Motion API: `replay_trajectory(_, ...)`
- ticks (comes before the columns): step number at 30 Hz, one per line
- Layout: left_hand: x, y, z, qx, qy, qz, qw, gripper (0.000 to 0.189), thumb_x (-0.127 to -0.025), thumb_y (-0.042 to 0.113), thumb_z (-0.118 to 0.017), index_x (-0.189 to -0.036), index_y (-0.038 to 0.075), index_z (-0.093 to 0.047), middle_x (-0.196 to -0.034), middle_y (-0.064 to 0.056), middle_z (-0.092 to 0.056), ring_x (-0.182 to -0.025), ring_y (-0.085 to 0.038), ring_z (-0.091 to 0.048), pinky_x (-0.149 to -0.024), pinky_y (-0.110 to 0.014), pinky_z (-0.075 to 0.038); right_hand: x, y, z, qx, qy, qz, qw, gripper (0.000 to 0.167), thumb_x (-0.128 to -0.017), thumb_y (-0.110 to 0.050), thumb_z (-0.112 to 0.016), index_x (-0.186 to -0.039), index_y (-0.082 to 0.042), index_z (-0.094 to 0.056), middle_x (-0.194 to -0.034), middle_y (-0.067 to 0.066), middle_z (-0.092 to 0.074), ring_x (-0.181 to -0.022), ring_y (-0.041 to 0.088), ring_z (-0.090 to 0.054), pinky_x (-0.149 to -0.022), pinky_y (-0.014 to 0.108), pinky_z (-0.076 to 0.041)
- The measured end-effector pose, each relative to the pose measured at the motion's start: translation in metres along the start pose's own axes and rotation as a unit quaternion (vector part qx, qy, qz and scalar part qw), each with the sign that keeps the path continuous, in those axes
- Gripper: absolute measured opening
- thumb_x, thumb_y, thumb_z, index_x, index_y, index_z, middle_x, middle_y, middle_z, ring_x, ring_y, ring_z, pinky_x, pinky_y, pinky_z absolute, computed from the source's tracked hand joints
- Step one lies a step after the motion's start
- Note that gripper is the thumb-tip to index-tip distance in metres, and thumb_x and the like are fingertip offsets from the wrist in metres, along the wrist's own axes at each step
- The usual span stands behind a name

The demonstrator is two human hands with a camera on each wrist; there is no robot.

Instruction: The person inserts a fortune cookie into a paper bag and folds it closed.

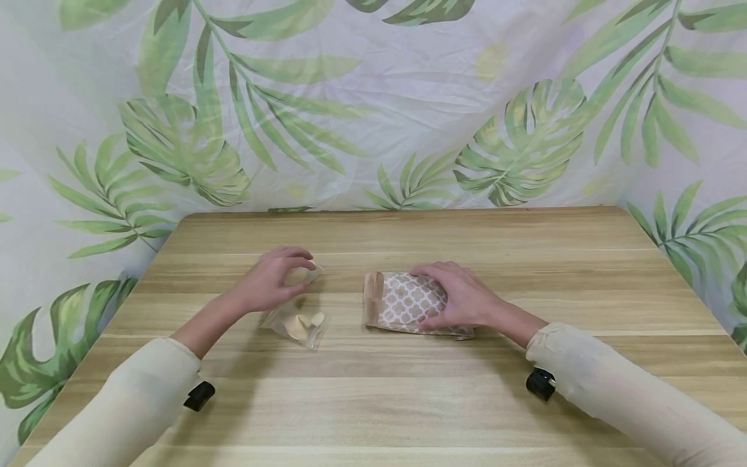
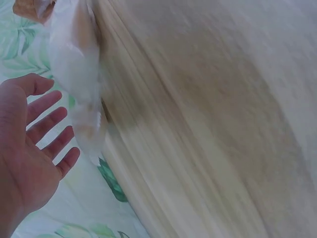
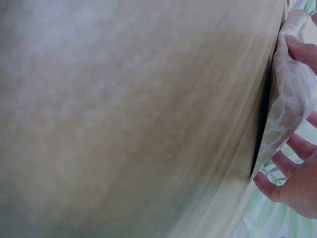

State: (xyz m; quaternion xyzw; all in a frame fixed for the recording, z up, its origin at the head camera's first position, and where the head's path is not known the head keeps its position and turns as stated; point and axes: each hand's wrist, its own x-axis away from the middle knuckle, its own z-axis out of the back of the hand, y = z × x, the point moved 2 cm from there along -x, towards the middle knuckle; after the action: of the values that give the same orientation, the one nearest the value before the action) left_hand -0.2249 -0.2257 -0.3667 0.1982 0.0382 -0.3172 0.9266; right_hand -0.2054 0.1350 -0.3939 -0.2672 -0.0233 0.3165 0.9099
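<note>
A clear plastic bag (image 1: 299,329) with pale, cream-coloured pieces inside lies left of the middle of the table. My left hand (image 1: 273,280) hovers over its far part, fingers loosely bent and thumb apart from them. In the left wrist view that hand (image 2: 37,144) has spread fingers with nothing between them, beside the bag (image 2: 74,54). To the right lies a brown paper bag (image 1: 405,301) with a white lattice pattern and a folded left end. My right hand (image 1: 463,295) grips its right part, thumb on the near side and fingers along the far side.
Both bags rest on a wood-grain table (image 1: 373,402). A white cloth with green leaves (image 1: 327,110) hangs behind the table's far edge and down both sides. Small black devices (image 1: 541,384) show beneath both sleeves.
</note>
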Motion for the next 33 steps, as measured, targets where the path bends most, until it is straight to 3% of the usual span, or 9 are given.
replay_trajectory(14, 0.015, -0.017, 0.007, -0.026, -0.029, 0.052, 0.9979, 0.029, -0.098, 0.019, -0.068, -0.118, -0.001, -0.074, -0.131, -0.027, -0.062, -0.128, -0.049, -0.052, -0.100, -0.072, -0.037, 0.000, 0.000, 0.000, 0.000, 0.005, 0.001, 1.0000, 0.095, -0.064, -0.043, -0.097, -0.145, -0.013, -0.057, -0.145, 0.013, -0.060, -0.131, 0.037, -0.054, -0.111, 0.063, -0.038)
replay_trajectory(20, 0.020, -0.021, 0.011, -0.028, -0.022, 0.055, 0.9979, 0.034, -0.095, 0.023, -0.072, -0.119, -0.001, -0.073, -0.129, -0.027, -0.062, -0.125, -0.049, -0.053, -0.098, -0.071, -0.039, -0.001, 0.000, 0.000, 0.003, 0.004, 0.004, 1.0000, 0.095, -0.064, -0.043, -0.097, -0.145, -0.013, -0.057, -0.144, 0.013, -0.061, -0.132, 0.038, -0.053, -0.112, 0.063, -0.038)
replay_trajectory(26, 0.024, -0.026, 0.013, -0.026, -0.022, 0.059, 0.9976, 0.045, -0.091, 0.025, -0.075, -0.125, -0.004, -0.070, -0.133, -0.030, -0.059, -0.128, -0.050, -0.051, -0.104, -0.071, -0.037, -0.001, 0.000, -0.001, 0.002, 0.000, 0.000, 1.0000, 0.095, -0.064, -0.042, -0.097, -0.145, -0.013, -0.057, -0.145, 0.013, -0.060, -0.133, 0.038, -0.052, -0.113, 0.063, -0.036)
replay_trajectory(33, 0.029, -0.030, 0.015, -0.022, -0.045, 0.074, 0.9960, 0.058, -0.089, 0.029, -0.070, -0.137, -0.003, -0.062, -0.145, -0.030, -0.052, -0.135, -0.052, -0.045, -0.106, -0.075, -0.032, -0.002, -0.001, -0.002, 0.003, -0.003, -0.002, 1.0000, 0.095, -0.065, -0.043, -0.097, -0.145, -0.013, -0.056, -0.146, 0.013, -0.059, -0.134, 0.038, -0.052, -0.113, 0.064, -0.036)
